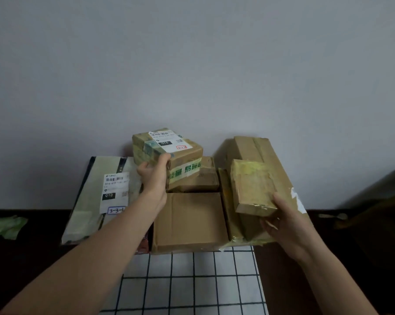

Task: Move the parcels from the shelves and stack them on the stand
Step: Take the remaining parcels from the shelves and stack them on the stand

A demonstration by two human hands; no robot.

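Arms fwd: L hand (153,171) grips labelled parcel (169,145) high, R hand (282,220) lower, prob. cupping taped parcel (252,185).

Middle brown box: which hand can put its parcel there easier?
Probably left: the left hand holds its green-taped parcel just behind the middle box; the right hand holds a yellow-taped parcel over the long box.

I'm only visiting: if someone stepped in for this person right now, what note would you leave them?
Left hand grips the labelled box, behind the plain carton.
Right hand holds the yellow-taped box over the large carton.
Done: a grey mailer and both cartons lie on the checked stand.
Left: set both held boxes down; the shelves are out of view.
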